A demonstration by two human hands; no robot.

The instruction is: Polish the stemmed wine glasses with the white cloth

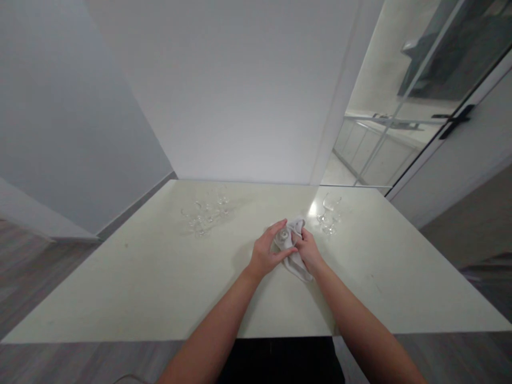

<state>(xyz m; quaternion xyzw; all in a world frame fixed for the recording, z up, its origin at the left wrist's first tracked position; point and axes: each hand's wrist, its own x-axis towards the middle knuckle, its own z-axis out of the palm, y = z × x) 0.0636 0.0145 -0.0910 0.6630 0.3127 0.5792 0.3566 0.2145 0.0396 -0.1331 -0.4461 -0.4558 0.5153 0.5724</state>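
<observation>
Curving around a clear glass [284, 234], the left hand [266, 252] holds it between its fingers [277, 227] and thumb, the index finger along the far side and the thumb along the near side. The right hand [308, 249] is closed on a white cloth [296, 262], which it presses against the right side of the glass; the fingers of that hand are partly covered by folds. The glass is above the middle of the tabletop [140, 282], in front of the person, and whether it touches the surface cannot be told. The hands and the cloth hide part of its outline.

Well apart to the left, a cluster of stemmed glasses [208, 216] stands on the tabletop; at least four show, but they overlap and are too transparent for an exact count. To the right, nearer the hands, is a smaller set of glasses [329, 230], seemingly three, standing close together. The space between each group and the hands is bare tabletop. One cloth and one held glass are in view. Behind the tabletop rises a pale wall [240, 106]; at the far right is one black door handle [458, 122].
</observation>
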